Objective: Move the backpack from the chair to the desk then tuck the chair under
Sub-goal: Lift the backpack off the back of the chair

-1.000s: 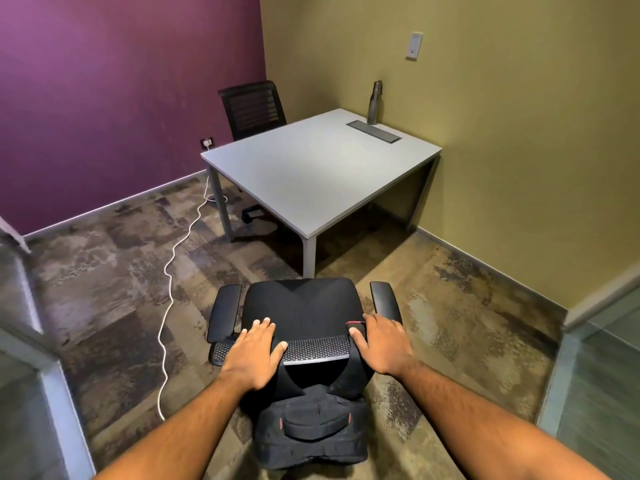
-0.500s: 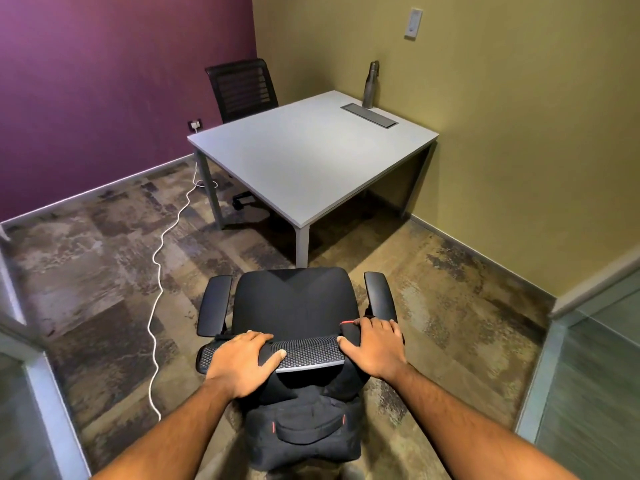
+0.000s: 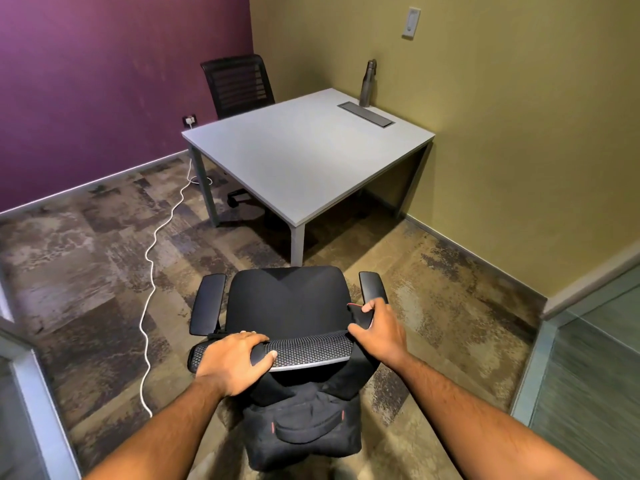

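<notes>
A black office chair (image 3: 289,303) stands in front of me, its seat facing the white desk (image 3: 298,157). A black backpack (image 3: 301,431) hangs behind the chair's backrest, its straps looped over the top edge. My left hand (image 3: 233,363) rests flat on the left part of the mesh backrest top. My right hand (image 3: 379,327) pinches the backpack's right strap at the backrest's right end, beside the right armrest. The desk top holds only a metal bottle and a cable tray.
A second black chair (image 3: 239,84) sits behind the desk against the purple wall. A white cable (image 3: 152,244) snakes across the carpet from a wall socket. A metal bottle (image 3: 367,83) stands at the desk's far edge. Glass partitions flank me left and right.
The view has moved closer to the chair and desk. My right hand has shifted from lying flat on the backrest top to gripping the backpack strap and lifting it slightly.
</notes>
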Demonstrator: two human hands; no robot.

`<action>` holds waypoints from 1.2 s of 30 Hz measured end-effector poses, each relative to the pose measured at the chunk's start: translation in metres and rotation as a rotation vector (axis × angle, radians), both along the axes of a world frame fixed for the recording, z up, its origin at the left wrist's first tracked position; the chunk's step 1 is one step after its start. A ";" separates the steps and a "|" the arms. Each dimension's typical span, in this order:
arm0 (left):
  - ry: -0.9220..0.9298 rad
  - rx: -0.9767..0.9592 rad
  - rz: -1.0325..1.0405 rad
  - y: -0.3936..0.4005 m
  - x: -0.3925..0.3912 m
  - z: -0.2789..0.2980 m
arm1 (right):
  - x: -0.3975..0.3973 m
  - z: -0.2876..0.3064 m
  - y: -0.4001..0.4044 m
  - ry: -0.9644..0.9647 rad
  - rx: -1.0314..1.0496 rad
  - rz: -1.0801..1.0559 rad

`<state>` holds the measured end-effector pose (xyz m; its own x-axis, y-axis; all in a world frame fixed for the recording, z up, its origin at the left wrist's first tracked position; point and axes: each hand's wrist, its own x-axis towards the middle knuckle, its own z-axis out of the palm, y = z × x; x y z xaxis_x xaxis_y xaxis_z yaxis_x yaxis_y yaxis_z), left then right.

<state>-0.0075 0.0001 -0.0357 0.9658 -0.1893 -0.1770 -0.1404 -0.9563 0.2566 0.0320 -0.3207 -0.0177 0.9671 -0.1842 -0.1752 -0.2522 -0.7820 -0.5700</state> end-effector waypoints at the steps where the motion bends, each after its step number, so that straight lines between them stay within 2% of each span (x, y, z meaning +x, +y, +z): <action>1: -0.006 0.000 -0.002 -0.001 0.001 0.000 | -0.001 -0.001 -0.004 -0.023 0.017 -0.018; 6: -0.044 -0.006 0.028 -0.002 -0.003 -0.003 | -0.014 -0.007 -0.019 -0.179 0.107 -0.095; 9: -0.064 -0.001 0.042 -0.003 -0.002 -0.004 | -0.026 -0.014 -0.032 -0.242 0.181 -0.232; 13: -0.065 -0.004 0.041 -0.005 0.002 -0.003 | -0.045 -0.032 -0.051 -0.181 0.278 -0.492; 17: -0.087 -0.007 0.048 -0.004 -0.002 -0.006 | -0.054 -0.048 -0.049 -0.081 0.341 -0.617; 30: -0.084 -0.020 0.042 -0.008 -0.009 -0.005 | -0.069 -0.076 -0.037 0.286 0.339 -0.653; 34: -0.075 -0.020 0.047 -0.007 -0.007 -0.005 | -0.070 -0.075 -0.016 0.416 0.250 -0.555; 36: -0.072 -0.025 0.050 -0.007 -0.008 -0.006 | -0.070 -0.073 -0.002 0.467 0.135 -0.460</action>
<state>-0.0153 -0.0073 -0.0413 0.9843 -0.1439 -0.1024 -0.1115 -0.9558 0.2719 -0.0381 -0.3229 -0.0903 0.6122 -0.5073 -0.6065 -0.7870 -0.4650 -0.4054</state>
